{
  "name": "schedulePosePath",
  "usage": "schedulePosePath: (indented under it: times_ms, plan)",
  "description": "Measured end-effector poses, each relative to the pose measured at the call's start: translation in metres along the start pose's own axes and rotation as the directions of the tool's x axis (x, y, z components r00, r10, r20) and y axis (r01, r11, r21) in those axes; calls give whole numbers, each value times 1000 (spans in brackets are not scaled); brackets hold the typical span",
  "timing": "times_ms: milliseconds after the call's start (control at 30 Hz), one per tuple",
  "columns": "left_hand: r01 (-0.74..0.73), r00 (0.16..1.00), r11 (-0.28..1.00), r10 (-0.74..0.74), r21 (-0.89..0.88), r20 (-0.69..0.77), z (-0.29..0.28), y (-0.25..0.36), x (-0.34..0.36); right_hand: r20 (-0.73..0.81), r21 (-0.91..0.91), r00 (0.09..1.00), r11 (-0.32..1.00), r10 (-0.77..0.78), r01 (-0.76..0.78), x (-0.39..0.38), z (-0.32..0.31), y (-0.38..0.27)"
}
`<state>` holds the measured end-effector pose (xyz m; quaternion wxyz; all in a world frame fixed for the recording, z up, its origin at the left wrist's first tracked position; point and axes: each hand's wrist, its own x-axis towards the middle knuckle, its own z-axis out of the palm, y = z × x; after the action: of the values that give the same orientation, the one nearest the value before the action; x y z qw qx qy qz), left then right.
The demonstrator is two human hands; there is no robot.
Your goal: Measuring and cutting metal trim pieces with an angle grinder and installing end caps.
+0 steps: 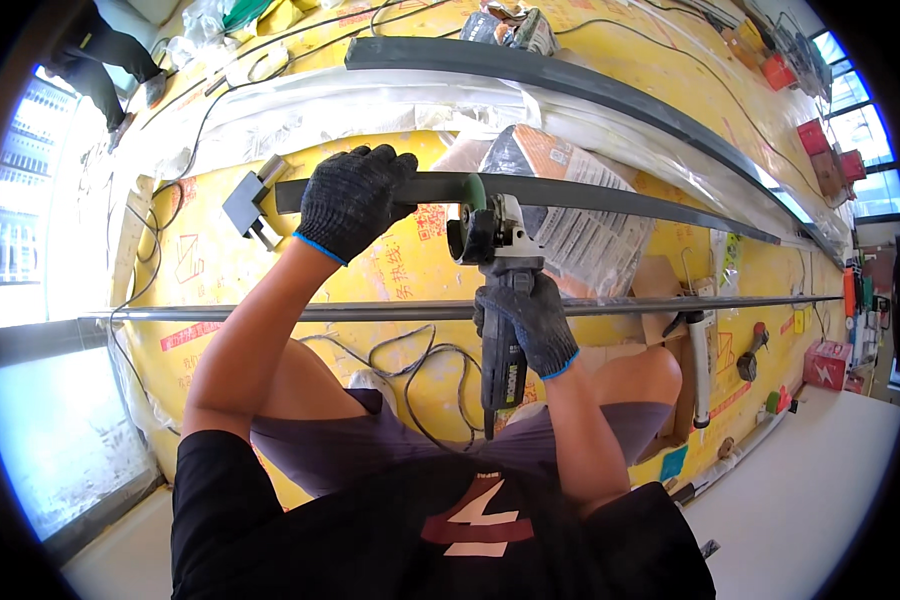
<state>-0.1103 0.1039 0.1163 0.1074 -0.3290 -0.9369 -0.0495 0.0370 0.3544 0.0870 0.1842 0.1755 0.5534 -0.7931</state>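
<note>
My left hand (pixel 355 200), in a dark knit glove with a blue cuff, is closed round a long dark flat bar (pixel 590 196) near its left end. In my right hand (pixel 538 322), gloved the same way, is the body of an angle grinder (pixel 507 345). The green disc (pixel 473 192) of the grinder stands at the bar, just right of my left hand. Whether it cuts into the bar I cannot tell. A printed bag (pixel 580 240) lies under the bar. Nearer to me, a thin dark rail (pixel 390 312) runs across, below my left forearm and the grinder.
A thick dark profile (pixel 560 75) lies farther off on white wrapping. Left of my hand is a grey metal bracket (pixel 250 205). A black cable (pixel 420 365) loops between my legs. A caulking gun (pixel 701 370) lies at right. Another person's legs (pixel 110 70) show at upper left.
</note>
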Motion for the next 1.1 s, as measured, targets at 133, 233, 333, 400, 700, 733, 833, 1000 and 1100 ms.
schedulePosePath:
  times_ms: [133, 233, 333, 400, 700, 733, 833, 1000, 1100]
  plan:
    - [-8, 1000, 1000, 8, -4, -9, 0, 1, -1, 1, 25, 1000, 1000, -2, 2, -2, 0, -1]
    - [-23, 996, 1000, 21, -22, -91, 5, 0, -4, -5, 17, 1000, 1000, -6, 6, -1, 0, 0]
    - [-28, 994, 999, 26, -19, -102, 5, 2, -6, -7, 3, 1000, 1000, -11, 11, -1, -1, 1]
    - [-22, 996, 1000, 21, -12, -91, 5, 3, -6, -9, -1, 1000, 1000, -9, 9, -1, 0, 0]
    - [-11, 1000, 1000, 11, -12, 0, 3, 3, -5, -11, -15, 1000, 1000, 2, -2, -3, -1, -1]
    - [-17, 1000, 1000, 17, -9, -20, 4, 2, -6, -15, -21, 1000, 1000, 6, -6, -2, 0, -1]
    - [-20, 1000, 1000, 20, -13, -24, 6, 1, -7, -15, -3, 1000, 1000, 1, -1, -3, 1, -1]
    - [-32, 998, 999, 32, -17, -46, 6, 1, -9, -28, 3, 999, 1000, -27, 27, 0, 0, -2]
    - [-23, 999, 1000, 23, -18, -32, 6, 2, -8, -23, -3, 1000, 1000, -11, 11, 2, -1, -2]
